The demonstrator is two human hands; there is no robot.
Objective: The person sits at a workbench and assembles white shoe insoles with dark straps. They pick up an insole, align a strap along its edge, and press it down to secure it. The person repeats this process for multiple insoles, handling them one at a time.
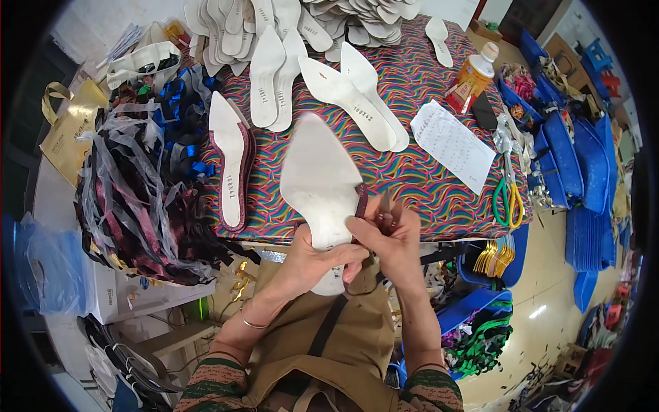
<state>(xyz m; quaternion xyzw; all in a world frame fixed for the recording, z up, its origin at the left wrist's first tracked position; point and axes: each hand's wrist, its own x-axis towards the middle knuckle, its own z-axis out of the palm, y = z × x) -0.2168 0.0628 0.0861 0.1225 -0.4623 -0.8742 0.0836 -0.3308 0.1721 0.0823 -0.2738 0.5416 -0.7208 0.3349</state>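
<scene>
A white pointed shoe insole (320, 172) is held up in front of me, wide end away from me. My left hand (319, 259) is closed round its narrow heel part, thumb on top. My right hand (390, 237) pinches its right edge, where a dark purple glittery strip (361, 200) runs along the side. A small dark pointed thing (386, 204) shows among the right fingers; its kind cannot be made out. On the table to the left lies a small stack of insoles (228, 144) edged in the same purple.
Bare white insoles (268, 82) are piled at the back of the patterned tablecloth (439, 223). A written paper sheet (453, 145), an orange drink bottle (473, 79), a black phone (483, 111) and scissors (508, 196) lie right. Strip bundles (144, 185) heap left; blue bins (583, 165) stand right.
</scene>
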